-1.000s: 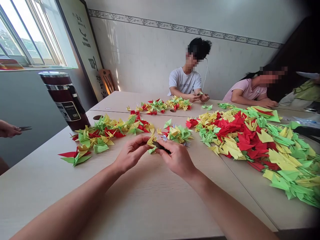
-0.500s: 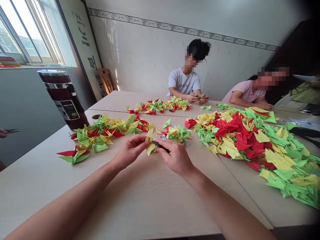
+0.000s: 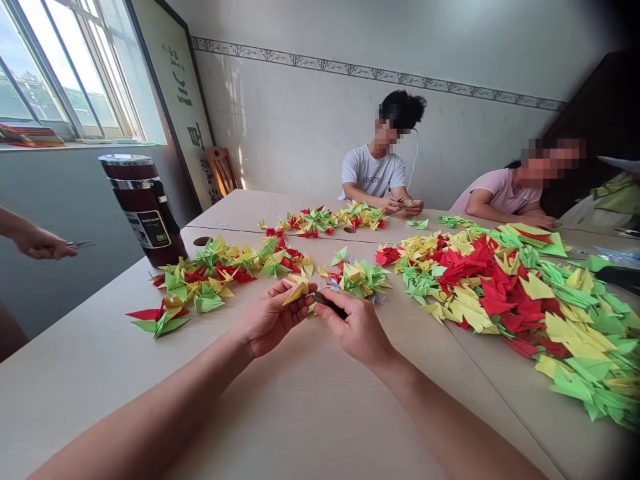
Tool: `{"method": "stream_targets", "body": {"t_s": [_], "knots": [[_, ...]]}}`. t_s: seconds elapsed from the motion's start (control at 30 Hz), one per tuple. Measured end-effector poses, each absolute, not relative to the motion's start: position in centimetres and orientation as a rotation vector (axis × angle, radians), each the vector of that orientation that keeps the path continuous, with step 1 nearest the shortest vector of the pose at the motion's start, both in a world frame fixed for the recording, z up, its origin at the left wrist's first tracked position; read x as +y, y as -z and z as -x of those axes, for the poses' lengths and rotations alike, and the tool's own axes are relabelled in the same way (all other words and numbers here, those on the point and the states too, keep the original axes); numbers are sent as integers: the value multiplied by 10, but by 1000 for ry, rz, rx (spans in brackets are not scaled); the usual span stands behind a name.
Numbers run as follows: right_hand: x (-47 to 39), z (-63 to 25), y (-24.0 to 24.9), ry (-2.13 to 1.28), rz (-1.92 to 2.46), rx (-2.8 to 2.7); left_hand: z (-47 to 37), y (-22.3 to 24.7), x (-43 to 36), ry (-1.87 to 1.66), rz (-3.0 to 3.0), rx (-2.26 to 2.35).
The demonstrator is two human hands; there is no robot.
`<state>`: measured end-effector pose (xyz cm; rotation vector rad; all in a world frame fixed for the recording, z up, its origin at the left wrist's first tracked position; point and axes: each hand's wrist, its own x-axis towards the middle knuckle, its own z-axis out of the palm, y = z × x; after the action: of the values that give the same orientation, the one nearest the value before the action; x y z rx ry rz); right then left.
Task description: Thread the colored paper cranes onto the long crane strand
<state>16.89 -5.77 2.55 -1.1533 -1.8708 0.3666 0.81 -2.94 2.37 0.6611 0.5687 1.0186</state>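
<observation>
My left hand (image 3: 273, 323) is closed around a yellow folded-paper crane (image 3: 298, 291), with the palm turned partly upward. In my right hand (image 3: 359, 327) is a slim dark tool (image 3: 331, 305), its tip pointing at the crane; its exact kind is too small to tell. Just beyond the right hand lies a small heap of green, yellow and red paper cranes (image 3: 364, 277). A row of more folded cranes (image 3: 235, 267) stretches across the table to the left of it.
A large pile of folded paper (image 3: 493, 290) covers the table's right side. A dark red vacuum flask (image 3: 145, 217) stands at the left edge. Two people (image 3: 375, 167) sit opposite, one handling paper. At far left, another person's hand (image 3: 47, 244) holds a pointed metal tool.
My left hand has turned palm-up with the yellow crane, now tilted in the fingers. The other person's hand at left has come further into view. The whole scene has shifted slightly right and down.
</observation>
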Motion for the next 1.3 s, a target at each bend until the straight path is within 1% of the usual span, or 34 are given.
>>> {"method": "stream_targets", "body": {"t_s": [0.9, 1.1, 1.2, 1.3], "knots": [[-54, -170, -17, -290, 1131, -1820, -10, -26, -32, -989, -709, 559], [-54, -171, -20, -348, 1119, -1763, -5, -27, -26, -1040, -720, 611], [-52, -173, -20, -473, 1114, -1613, -5, -27, -25, -1080, -831, 640], [-50, -174, -20, -549, 1087, -1538, -6, -26, -27, -1030, -992, 619]]}}
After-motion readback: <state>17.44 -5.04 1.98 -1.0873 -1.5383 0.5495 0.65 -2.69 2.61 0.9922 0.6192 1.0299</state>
